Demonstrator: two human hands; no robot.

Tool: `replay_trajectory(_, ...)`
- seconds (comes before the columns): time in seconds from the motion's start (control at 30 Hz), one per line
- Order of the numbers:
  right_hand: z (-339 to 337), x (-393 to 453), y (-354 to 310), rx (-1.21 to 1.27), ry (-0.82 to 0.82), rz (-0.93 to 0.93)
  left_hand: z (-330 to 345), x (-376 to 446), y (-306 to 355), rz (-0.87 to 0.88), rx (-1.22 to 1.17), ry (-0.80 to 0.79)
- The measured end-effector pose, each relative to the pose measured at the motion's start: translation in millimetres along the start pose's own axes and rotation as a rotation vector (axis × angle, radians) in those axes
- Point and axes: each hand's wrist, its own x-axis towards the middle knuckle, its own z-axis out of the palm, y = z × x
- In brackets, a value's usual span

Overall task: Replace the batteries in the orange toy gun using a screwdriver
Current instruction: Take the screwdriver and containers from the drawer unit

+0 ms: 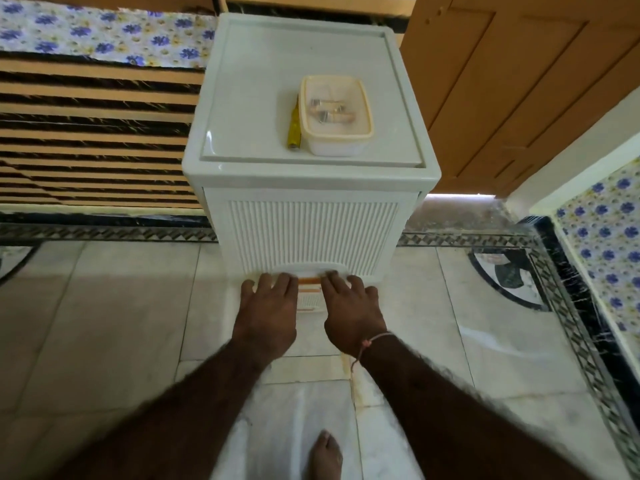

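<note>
Nearest, at 6 o'clock, a bare foot (325,453) on the pale marble floor (104,323). Just beyond, both forearms reaching toward 12 o'clock. Left hand (268,308) and right hand (351,311) side by side, backs up, fingers straight and resting against the bottom edge of the white cabinet (311,230), gripping nothing. A thread band (375,339) around the right wrist. Between the two hands, an orange-and-white object (309,292), possibly the toy gun, blurred and mostly hidden; cannot tell whether touched. Farther, toward 12 o'clock, on the cabinet top, well apart from both hands: a yellow-handled screwdriver (294,128) touching the 9 o'clock side of a clear lidded box (336,114) with small metallic pieces inside, too blurred to name. Farthest, a wooden door (519,81) at 2 o'clock.
</note>
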Motion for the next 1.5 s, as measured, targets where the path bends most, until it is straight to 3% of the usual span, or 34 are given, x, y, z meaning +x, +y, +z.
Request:
replay_trajectory(0.27, 2.6, 52.6, 23.2, -0.116, 0.008, -0.078, 21.7, 46.7, -10.5, -0.008, 0.085, 0.034)
replay_trajectory(0.5, 21.2, 55.6, 29.9, -0.146, 0.116, -0.091, 32.8, 49.6, -16.4, 0.027, 0.073, 0.132)
replay_trajectory(0.97, 6.5, 45.1, 23.7, -0.164, 0.127, -0.086, 45.2, 36.1, -40.5, 0.183, -0.034, 0.237)
replay_trajectory(1.1, 6.4, 46.9, 22.7, -0.154, 0.105, -0.084, 45.5, 32.8, -49.8, 0.087, -0.102, 0.187)
replay_trajectory(1.5, 1.4, 43.3, 17.9, -0.115, 0.045, -0.058, 30.6, 31.3, -44.9, 0.057, -0.088, 0.105)
